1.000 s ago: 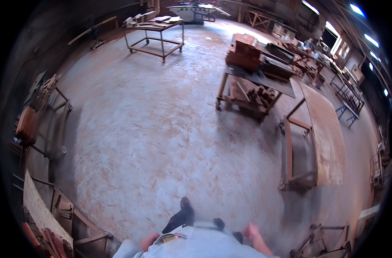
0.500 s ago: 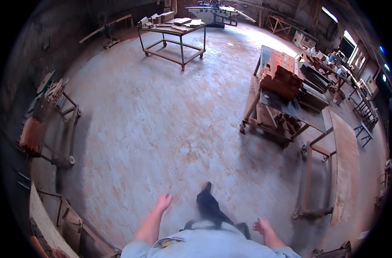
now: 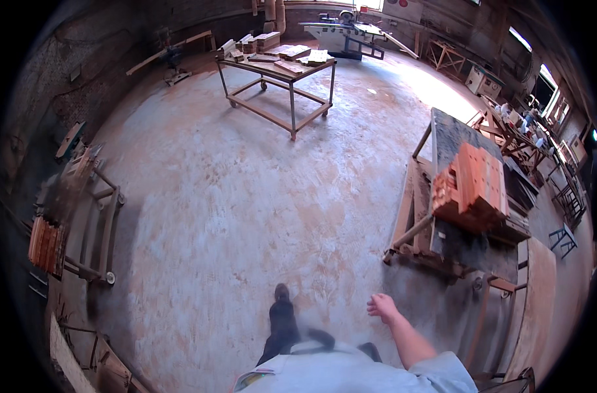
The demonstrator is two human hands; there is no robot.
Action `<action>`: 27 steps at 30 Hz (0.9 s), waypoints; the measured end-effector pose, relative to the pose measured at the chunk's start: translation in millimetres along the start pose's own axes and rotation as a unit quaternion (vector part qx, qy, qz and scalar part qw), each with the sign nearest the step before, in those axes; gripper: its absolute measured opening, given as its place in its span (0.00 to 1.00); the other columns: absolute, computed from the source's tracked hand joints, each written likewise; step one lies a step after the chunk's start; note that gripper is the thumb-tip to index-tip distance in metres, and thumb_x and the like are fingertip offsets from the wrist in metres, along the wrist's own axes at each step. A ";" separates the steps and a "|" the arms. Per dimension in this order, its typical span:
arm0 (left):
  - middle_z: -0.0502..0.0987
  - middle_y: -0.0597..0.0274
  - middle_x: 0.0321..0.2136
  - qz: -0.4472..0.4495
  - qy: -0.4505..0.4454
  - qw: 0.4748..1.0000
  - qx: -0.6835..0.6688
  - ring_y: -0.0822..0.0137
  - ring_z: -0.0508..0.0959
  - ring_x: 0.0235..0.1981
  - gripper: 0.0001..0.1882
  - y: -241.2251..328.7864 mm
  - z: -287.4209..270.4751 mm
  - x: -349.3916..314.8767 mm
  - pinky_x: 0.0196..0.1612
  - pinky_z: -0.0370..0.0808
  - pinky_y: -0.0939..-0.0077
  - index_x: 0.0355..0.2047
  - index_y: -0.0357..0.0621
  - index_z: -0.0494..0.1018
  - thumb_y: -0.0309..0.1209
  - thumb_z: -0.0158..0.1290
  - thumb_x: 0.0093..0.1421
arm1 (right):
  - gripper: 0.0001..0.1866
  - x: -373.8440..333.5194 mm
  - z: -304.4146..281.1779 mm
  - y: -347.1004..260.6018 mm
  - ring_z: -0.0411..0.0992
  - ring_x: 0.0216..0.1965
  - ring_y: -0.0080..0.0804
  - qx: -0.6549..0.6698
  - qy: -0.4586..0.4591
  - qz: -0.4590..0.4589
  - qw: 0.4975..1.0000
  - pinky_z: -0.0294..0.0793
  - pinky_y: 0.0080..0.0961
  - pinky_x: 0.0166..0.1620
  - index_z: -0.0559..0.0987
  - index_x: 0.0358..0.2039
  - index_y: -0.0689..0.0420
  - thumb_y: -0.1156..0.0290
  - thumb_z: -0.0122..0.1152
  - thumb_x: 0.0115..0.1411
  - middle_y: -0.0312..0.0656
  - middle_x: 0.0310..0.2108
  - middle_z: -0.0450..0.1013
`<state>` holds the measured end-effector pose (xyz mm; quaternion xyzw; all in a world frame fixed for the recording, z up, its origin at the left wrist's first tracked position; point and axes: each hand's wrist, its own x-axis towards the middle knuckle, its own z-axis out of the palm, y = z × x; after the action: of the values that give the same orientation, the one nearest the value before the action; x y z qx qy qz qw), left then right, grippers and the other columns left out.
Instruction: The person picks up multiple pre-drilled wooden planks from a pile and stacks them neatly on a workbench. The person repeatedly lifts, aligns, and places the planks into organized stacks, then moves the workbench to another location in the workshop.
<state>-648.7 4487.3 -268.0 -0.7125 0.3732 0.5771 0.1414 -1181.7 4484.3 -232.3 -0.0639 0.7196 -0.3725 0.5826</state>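
Observation:
I look down at a dusty workshop floor (image 3: 246, 216) while walking. My right hand (image 3: 381, 305) swings out in front of my body at the lower right, fingers loosely apart, holding nothing. It is nearest a low metal cart (image 3: 442, 229) that carries a stack of reddish wooden blocks (image 3: 472, 187). My left hand is out of view. One dark-trousered leg and shoe (image 3: 282, 308) steps forward at the bottom centre.
A wheeled metal table (image 3: 279, 72) with wood pieces stands far ahead. A metal rack (image 3: 95, 216) with reddish slats (image 3: 44, 243) is at the left. Benches and machines line the right wall. A wooden board (image 3: 537, 308) lies at the lower right.
I have walked forward and turned; the cart with blocks is closer at my right. My left hand has dropped out of view and my right hand has swung forward.

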 end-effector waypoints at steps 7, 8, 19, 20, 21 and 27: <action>0.76 0.45 0.43 -0.027 -0.058 0.998 -0.021 0.54 0.76 0.45 0.30 207.5 -124.5 137.3 0.46 0.73 0.63 0.43 0.40 0.76 0.54 0.49 0.54 | 0.14 117.6 37.2 -141.7 0.72 0.26 0.36 0.060 0.114 0.055 0.990 0.76 0.35 0.28 0.71 0.37 0.58 0.59 0.48 0.64 0.44 0.29 0.72; 0.76 0.45 0.44 -0.043 -0.066 0.996 -0.039 0.54 0.76 0.45 0.30 244.3 -144.1 157.3 0.46 0.72 0.63 0.43 0.40 0.76 0.54 0.49 0.53 | 0.13 121.8 43.1 -158.3 0.72 0.26 0.36 0.069 0.122 0.072 0.987 0.75 0.35 0.28 0.71 0.36 0.57 0.60 0.48 0.64 0.44 0.29 0.72; 0.70 0.64 0.22 0.149 0.110 0.973 -0.141 0.74 0.67 0.17 0.11 805.9 -335.6 386.2 0.16 0.63 0.79 0.31 0.41 0.69 0.37 0.45 0.61 | 0.14 307.9 17.0 -329.2 0.62 0.13 0.30 0.058 0.181 0.208 0.960 0.57 0.30 0.14 0.73 0.24 0.59 0.62 0.51 0.59 0.38 0.17 0.66; 0.69 0.65 0.22 0.174 0.111 0.969 -0.135 0.74 0.67 0.17 0.11 861.2 -318.2 380.6 0.17 0.63 0.81 0.32 0.41 0.69 0.36 0.45 0.60 | 0.14 331.9 2.9 -358.2 0.63 0.13 0.31 0.040 0.172 0.211 0.961 0.58 0.30 0.14 0.73 0.23 0.60 0.62 0.51 0.59 0.39 0.16 0.66; 0.69 0.65 0.21 0.199 0.111 0.965 -0.130 0.75 0.67 0.17 0.10 915.0 -298.7 374.7 0.17 0.63 0.82 0.32 0.41 0.69 0.36 0.46 0.60 | 0.14 357.9 -12.1 -388.1 0.64 0.13 0.31 0.023 0.162 0.214 0.963 0.58 0.30 0.14 0.73 0.23 0.60 0.63 0.50 0.59 0.40 0.16 0.67; 0.74 0.48 0.41 0.218 0.048 0.967 0.119 0.59 0.74 0.40 0.31 1151.1 -171.5 372.4 0.45 0.70 0.67 0.56 0.36 0.63 0.46 0.48 0.59 | 0.16 575.8 -119.0 -618.4 0.72 0.20 0.34 0.190 0.164 0.122 0.960 0.74 0.32 0.23 0.70 0.34 0.60 0.57 0.47 0.64 0.43 0.23 0.70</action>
<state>-1305.2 3457.2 -299.1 -0.6188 0.5921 0.5103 0.0777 -1678.9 3794.6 -304.9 0.1984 0.7237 -0.4334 0.4990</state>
